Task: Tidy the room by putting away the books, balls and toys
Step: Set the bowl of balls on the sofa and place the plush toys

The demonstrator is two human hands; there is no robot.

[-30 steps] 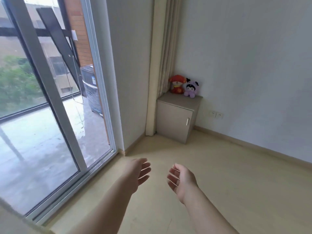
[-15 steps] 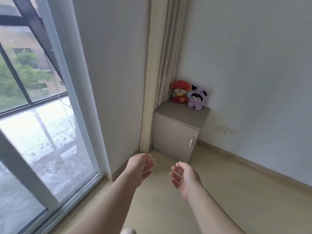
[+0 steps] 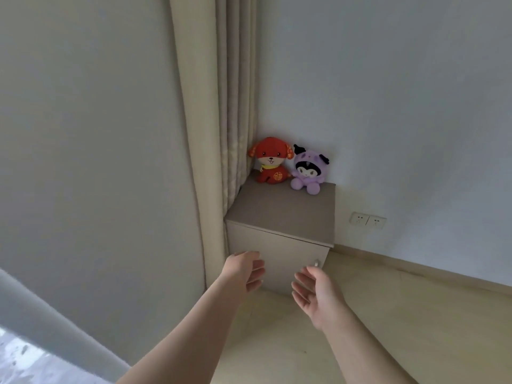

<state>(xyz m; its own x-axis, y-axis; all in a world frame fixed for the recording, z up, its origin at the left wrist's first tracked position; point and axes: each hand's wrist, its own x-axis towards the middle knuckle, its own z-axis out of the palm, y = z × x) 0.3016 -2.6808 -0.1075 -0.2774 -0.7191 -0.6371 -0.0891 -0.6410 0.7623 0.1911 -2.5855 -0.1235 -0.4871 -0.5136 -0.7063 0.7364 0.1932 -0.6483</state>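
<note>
Two plush toys sit side by side at the back of a low grey cabinet (image 3: 279,214) in the room's corner: a red dog plush (image 3: 270,160) on the left and a purple hooded plush (image 3: 308,170) on the right. My left hand (image 3: 245,268) and my right hand (image 3: 315,292) reach forward in front of the cabinet's door, well below the toys. Both hands are empty, with relaxed, slightly bent fingers, palms turned toward each other.
A beige curtain (image 3: 221,106) hangs against the cabinet's left side. The cabinet door has a small handle (image 3: 316,263) at its right edge. Two wall sockets (image 3: 368,220) sit right of the cabinet. Light wooden floor (image 3: 415,314) spreads to the right. A window frame edge shows lower left.
The view has closed in on the corner cabinet and the window has slid out of sight. Both hands stay empty and stretched forward, now in front of the cabinet door.
</note>
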